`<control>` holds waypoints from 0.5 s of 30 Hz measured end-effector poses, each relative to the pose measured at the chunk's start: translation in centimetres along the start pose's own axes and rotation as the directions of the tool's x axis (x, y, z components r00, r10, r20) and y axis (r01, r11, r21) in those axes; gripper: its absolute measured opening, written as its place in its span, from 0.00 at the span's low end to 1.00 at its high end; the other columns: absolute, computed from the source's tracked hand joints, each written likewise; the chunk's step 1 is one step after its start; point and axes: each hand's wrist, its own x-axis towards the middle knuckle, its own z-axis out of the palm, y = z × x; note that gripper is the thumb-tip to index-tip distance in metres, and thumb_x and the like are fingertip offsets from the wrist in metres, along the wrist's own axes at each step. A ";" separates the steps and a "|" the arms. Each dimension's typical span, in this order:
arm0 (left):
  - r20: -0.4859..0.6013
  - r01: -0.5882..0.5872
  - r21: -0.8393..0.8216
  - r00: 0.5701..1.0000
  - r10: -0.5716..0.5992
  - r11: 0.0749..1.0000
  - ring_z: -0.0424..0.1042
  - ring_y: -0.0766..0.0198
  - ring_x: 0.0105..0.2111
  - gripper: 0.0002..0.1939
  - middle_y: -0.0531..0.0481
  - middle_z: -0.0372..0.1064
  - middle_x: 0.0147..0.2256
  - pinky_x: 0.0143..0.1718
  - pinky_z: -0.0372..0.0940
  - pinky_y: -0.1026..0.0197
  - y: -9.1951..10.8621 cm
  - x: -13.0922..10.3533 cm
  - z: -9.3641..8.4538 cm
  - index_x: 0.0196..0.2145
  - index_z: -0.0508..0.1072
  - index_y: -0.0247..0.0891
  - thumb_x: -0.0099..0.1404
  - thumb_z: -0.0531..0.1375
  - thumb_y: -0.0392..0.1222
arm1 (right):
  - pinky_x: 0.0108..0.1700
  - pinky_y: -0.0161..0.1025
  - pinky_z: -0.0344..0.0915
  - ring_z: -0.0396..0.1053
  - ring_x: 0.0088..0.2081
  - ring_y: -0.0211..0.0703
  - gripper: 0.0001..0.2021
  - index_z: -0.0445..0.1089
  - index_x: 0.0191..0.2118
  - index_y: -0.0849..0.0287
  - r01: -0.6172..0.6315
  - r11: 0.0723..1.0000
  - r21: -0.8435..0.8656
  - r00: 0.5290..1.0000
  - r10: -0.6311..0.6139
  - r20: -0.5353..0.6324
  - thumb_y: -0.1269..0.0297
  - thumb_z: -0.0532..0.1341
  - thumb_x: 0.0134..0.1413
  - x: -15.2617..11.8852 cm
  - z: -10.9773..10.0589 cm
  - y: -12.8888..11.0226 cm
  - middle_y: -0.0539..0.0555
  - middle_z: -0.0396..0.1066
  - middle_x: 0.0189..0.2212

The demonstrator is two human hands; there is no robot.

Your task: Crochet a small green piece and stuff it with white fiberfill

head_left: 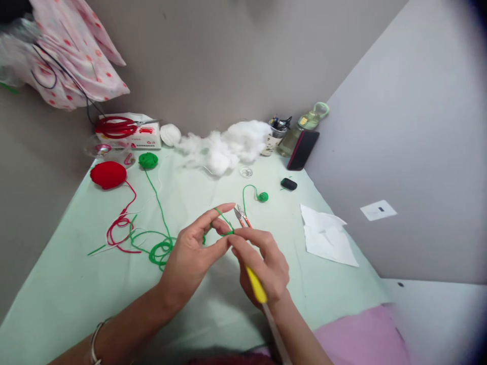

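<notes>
My left hand (198, 248) pinches a small piece of green crochet work (228, 233) between thumb and fingers, and green yarn (222, 215) runs over its raised index finger. In my right hand (264, 258) is a crochet hook (256, 286) with a yellow handle, held closed near the stitches; its tip is hidden at the fingertips. Loose loops of green yarn (162, 252) lie on the table left of my left hand, leading up to a green yarn ball (148, 160). Just beyond the hands lie small scissors (242, 217) with orange handles.
White stuffing (228, 147) lies along the wall, beside a pen cup (274, 138), a bottle (302, 129) and a leaning phone (303, 150). A red yarn ball (108, 175) sits at left, a small green ball (263, 196) ahead, and white paper (327, 235) at right.
</notes>
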 end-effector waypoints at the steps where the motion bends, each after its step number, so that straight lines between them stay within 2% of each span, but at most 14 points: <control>1: 0.039 0.063 -0.077 0.997 -0.061 0.995 0.68 0.64 0.40 0.22 0.55 0.69 0.35 0.50 0.60 0.61 0.0 0.0 0.1 0.56 0.80 0.53 0.64 0.72 0.44 | 0.45 0.43 0.78 0.80 0.47 0.48 0.19 0.76 0.56 0.52 0.015 0.999 -0.044 1.000 -0.016 -0.010 0.77 0.61 0.66 -0.1 0.1 0.0 0.59 0.79 0.47; 3: 0.134 0.218 -0.239 0.973 -0.190 0.946 0.67 0.65 0.37 0.25 0.54 0.70 0.34 0.47 0.61 0.61 0.1 0.1 0.2 0.58 0.79 0.48 0.64 0.72 0.46 | 0.45 0.43 0.78 0.79 0.46 0.47 0.18 0.77 0.55 0.51 -0.037 0.999 -0.006 0.998 0.036 -0.042 0.77 0.60 0.66 0.1 0.1 -0.1 0.58 0.78 0.46; 5: 0.184 0.305 -0.334 0.949 -0.256 0.892 0.66 0.66 0.35 0.24 0.53 0.71 0.34 0.45 0.62 0.61 0.3 0.2 0.3 0.56 0.81 0.43 0.62 0.73 0.45 | 0.42 0.44 0.77 0.78 0.41 0.45 0.15 0.78 0.51 0.51 -0.165 0.972 0.168 0.979 0.182 -0.092 0.74 0.59 0.68 0.5 -0.1 0.0 0.56 0.78 0.40; 7: 0.167 0.293 -0.351 0.954 -0.249 0.889 0.65 0.67 0.34 0.21 0.53 0.71 0.33 0.44 0.61 0.62 0.5 0.3 0.4 0.53 0.82 0.42 0.62 0.73 0.43 | 0.37 0.44 0.76 0.75 0.34 0.43 0.12 0.78 0.45 0.52 -0.287 0.876 0.387 0.933 0.347 -0.095 0.70 0.57 0.70 1.1 -0.4 0.1 0.53 0.76 0.34; 9: 0.142 0.241 -0.313 0.968 -0.206 0.919 0.66 0.65 0.37 0.21 0.53 0.72 0.34 0.47 0.61 0.61 0.6 0.3 0.4 0.52 0.83 0.45 0.61 0.74 0.42 | 0.34 0.43 0.75 0.74 0.31 0.42 0.11 0.78 0.42 0.53 -0.348 0.779 0.521 0.900 0.433 -0.045 0.67 0.57 0.71 1.6 -0.4 0.3 0.53 0.76 0.33; 11: 0.123 0.191 -0.249 0.979 -0.164 0.950 0.68 0.63 0.41 0.20 0.53 0.73 0.36 0.51 0.61 0.60 0.5 0.2 0.4 0.52 0.83 0.47 0.61 0.74 0.42 | 0.33 0.42 0.75 0.75 0.34 0.43 0.09 0.79 0.42 0.54 -0.358 0.762 0.539 0.902 0.431 -0.010 0.66 0.59 0.71 1.9 -0.2 0.3 0.55 0.78 0.35; 15: 0.060 0.110 -0.160 0.993 -0.102 0.981 0.69 0.63 0.40 0.19 0.54 0.73 0.35 0.50 0.61 0.60 0.3 0.0 0.5 0.50 0.84 0.47 0.61 0.74 0.43 | 0.37 0.42 0.76 0.76 0.38 0.43 0.12 0.79 0.47 0.51 -0.294 0.859 0.419 0.940 0.339 -0.037 0.73 0.60 0.69 1.3 0.3 0.0 0.53 0.79 0.37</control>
